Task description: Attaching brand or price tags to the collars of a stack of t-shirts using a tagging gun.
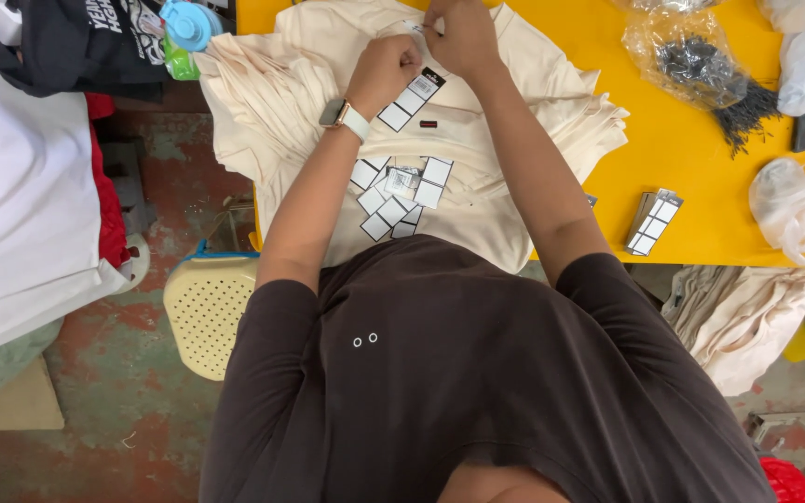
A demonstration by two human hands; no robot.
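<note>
Cream shirt stack (440,200) at near edge of yellow tabletop (682,200). Left hand (384,73) pinches hang tag (410,100), right hand (460,37) bunched at collar. Fabric likely soft, light, limp; tag thin, bendable: hold by edges.

Garment packing workshop, stacked cream shirts (477,200) on yellow table (691,186); loose hang tags (401,197), bagged fasteners (701,70)

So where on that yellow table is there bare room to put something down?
Bare yellow table lies between the cream shirts, the small tag stack and the clear bags. It is crowded where both hands work, amid loose tags.
</note>
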